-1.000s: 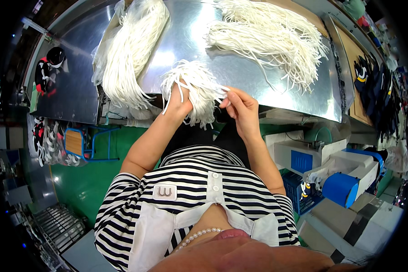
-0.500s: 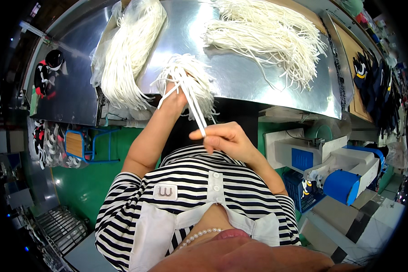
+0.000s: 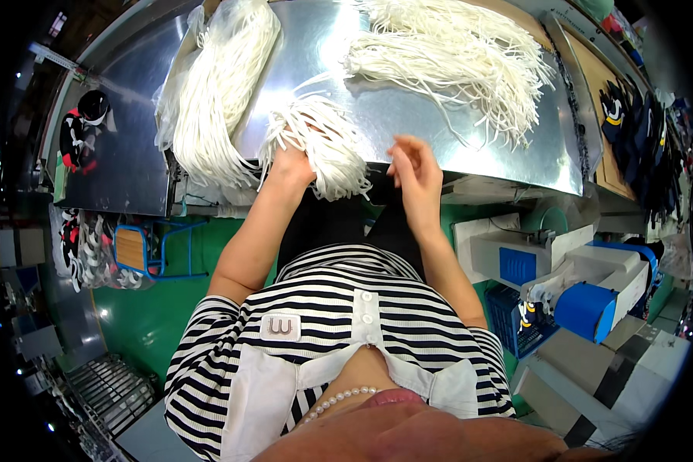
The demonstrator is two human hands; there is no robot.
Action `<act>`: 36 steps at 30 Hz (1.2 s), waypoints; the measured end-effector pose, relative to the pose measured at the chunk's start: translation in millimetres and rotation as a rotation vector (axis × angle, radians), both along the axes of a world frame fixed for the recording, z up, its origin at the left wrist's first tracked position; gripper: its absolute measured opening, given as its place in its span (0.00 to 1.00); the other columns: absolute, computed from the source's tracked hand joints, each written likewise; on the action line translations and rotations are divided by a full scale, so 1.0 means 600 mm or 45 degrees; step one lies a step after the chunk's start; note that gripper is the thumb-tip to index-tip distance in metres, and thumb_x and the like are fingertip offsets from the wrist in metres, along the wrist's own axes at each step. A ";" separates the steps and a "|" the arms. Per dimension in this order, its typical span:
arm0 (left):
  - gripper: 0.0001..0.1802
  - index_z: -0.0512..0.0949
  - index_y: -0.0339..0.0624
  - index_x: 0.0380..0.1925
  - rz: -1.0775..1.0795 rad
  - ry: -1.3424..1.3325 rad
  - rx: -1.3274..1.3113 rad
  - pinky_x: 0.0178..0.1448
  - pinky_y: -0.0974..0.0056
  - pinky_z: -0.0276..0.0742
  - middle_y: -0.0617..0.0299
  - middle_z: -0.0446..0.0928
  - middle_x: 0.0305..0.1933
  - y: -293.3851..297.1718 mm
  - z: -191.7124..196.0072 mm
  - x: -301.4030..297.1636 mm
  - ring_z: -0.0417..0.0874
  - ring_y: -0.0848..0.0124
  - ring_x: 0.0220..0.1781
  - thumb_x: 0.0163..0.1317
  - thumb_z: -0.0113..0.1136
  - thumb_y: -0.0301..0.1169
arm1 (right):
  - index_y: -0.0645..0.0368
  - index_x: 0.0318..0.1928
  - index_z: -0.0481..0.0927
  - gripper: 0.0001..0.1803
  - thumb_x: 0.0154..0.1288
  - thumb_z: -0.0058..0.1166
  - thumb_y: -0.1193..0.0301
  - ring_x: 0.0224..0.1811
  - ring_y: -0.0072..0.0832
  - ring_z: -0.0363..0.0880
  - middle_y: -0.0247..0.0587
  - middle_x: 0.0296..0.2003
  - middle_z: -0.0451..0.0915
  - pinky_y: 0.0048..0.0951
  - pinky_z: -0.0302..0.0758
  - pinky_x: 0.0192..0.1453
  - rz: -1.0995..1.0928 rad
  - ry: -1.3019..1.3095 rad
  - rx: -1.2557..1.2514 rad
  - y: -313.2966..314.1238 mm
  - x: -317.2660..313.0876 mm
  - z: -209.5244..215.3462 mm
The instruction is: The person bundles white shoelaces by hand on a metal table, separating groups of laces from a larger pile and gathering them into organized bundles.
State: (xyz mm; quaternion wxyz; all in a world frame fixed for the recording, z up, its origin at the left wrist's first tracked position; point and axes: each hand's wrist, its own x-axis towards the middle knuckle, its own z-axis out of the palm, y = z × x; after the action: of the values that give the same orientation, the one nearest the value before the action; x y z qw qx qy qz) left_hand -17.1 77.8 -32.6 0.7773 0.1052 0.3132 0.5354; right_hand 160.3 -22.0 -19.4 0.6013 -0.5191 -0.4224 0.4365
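Bright metal covers the worktable (image 3: 308, 50): a broad pile of white cords (image 3: 454, 73) lies on its right, a long white bundle (image 3: 217, 100) along its left. At its near edge, a smaller cord hank (image 3: 331, 150) droops over the left hand (image 3: 291, 167) clasping it; the right hand (image 3: 416, 169), loosely half-curled, is empty.

One head-worn fisheye view, left of a pair, looks steeply down past the wearer's striped shirt (image 3: 423, 308). Left hand (image 3: 292, 164) and right hand (image 3: 417, 171) appear at close range, metal table (image 3: 385, 115) beyond; straight edges bend.
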 end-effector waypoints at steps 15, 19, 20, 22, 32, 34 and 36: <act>0.23 0.74 0.40 0.42 -0.048 -0.075 -0.004 0.47 0.52 0.81 0.54 0.77 0.44 -0.005 -0.025 0.001 0.80 0.59 0.43 0.69 0.45 0.50 | 0.59 0.43 0.75 0.08 0.70 0.49 0.68 0.29 0.15 0.65 0.33 0.36 0.77 0.17 0.61 0.30 0.484 1.177 -0.002 0.042 0.001 -0.031; 0.19 0.75 0.40 0.43 -0.107 -0.196 0.027 0.49 0.53 0.81 0.54 0.78 0.43 -0.011 -0.020 0.017 0.81 0.60 0.44 0.69 0.47 0.45 | 0.59 0.44 0.75 0.09 0.69 0.50 0.68 0.24 0.12 0.62 0.29 0.29 0.76 0.17 0.57 0.25 0.478 0.934 -0.049 0.039 0.014 -0.021; 0.19 0.75 0.40 0.43 -0.121 -0.187 0.063 0.50 0.52 0.80 0.54 0.78 0.43 -0.011 -0.017 0.019 0.81 0.59 0.44 0.69 0.48 0.44 | 0.59 0.44 0.75 0.09 0.69 0.50 0.68 0.24 0.11 0.62 0.28 0.27 0.75 0.16 0.57 0.25 0.438 0.788 -0.088 0.039 0.014 -0.020; 0.18 0.76 0.40 0.43 -0.133 -0.174 0.047 0.50 0.52 0.81 0.55 0.79 0.42 -0.014 -0.026 0.025 0.81 0.60 0.45 0.69 0.48 0.44 | 0.60 0.45 0.75 0.10 0.69 0.51 0.68 0.24 0.11 0.63 0.27 0.26 0.75 0.16 0.58 0.26 0.350 0.646 -0.182 0.038 0.010 -0.005; 0.12 0.75 0.42 0.33 0.045 0.040 -0.041 0.34 0.54 0.79 0.58 0.76 0.31 0.004 -0.023 0.020 0.79 0.62 0.31 0.67 0.49 0.38 | 0.63 0.41 0.78 0.09 0.64 0.56 0.72 0.25 0.12 0.68 0.28 0.26 0.77 0.16 0.66 0.30 0.606 0.067 -0.329 0.006 0.005 -0.002; 0.13 0.75 0.41 0.36 -0.049 -0.043 0.128 0.36 0.57 0.80 0.59 0.77 0.33 0.005 -0.046 0.018 0.80 0.64 0.33 0.68 0.49 0.39 | 0.63 0.38 0.79 0.07 0.63 0.58 0.72 0.24 0.11 0.67 0.26 0.24 0.75 0.15 0.63 0.29 0.554 0.023 -0.291 0.003 -0.001 -0.005; 0.13 0.75 0.41 0.38 -0.037 0.041 0.275 0.37 0.58 0.80 0.60 0.78 0.34 0.000 -0.035 0.025 0.80 0.66 0.34 0.68 0.49 0.39 | 0.63 0.35 0.79 0.05 0.63 0.58 0.73 0.23 0.09 0.65 0.23 0.22 0.74 0.14 0.61 0.28 0.458 0.048 -0.226 0.005 -0.006 -0.008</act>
State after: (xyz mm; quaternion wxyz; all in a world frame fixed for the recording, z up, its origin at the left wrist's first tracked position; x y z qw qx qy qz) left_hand -2.4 77.7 -53.8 0.7639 0.2015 0.2646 0.5531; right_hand 156.7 -19.1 -24.5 0.4732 -0.4782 -0.4568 0.5820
